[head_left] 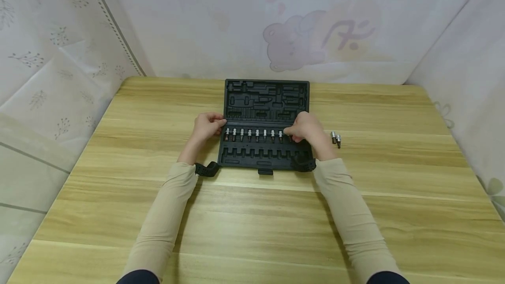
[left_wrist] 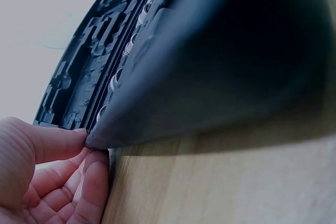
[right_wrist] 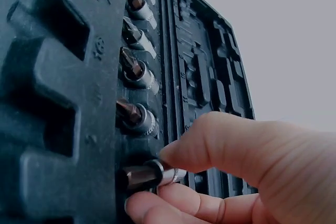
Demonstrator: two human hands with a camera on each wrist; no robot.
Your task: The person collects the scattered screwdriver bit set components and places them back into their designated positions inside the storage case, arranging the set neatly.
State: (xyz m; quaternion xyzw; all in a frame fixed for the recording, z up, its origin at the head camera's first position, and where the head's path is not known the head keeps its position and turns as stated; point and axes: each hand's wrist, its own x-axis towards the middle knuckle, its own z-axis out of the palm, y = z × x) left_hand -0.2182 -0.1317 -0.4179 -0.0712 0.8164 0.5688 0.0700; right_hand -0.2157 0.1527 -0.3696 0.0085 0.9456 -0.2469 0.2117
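I see a small chrome bit socket with a dark tip point(right_wrist: 149, 174) lying in the black moulded plastic tool case point(head_left: 266, 100) on the wooden desk point(head_left: 252, 214), its long axis across the row, tip toward me. My right hand point(head_left: 305, 129) has its grip pinched on it; my left hand point(head_left: 208, 126) pinches the case's left edge.

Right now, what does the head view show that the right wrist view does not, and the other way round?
Only the head view: the left hand holding the open black plastic tool case at its edge, and two loose silver bit sockets on the wooden table. Only the right wrist view: fingertips pinching one bit socket at its slot. Both: the right hand and the row of seated sockets.
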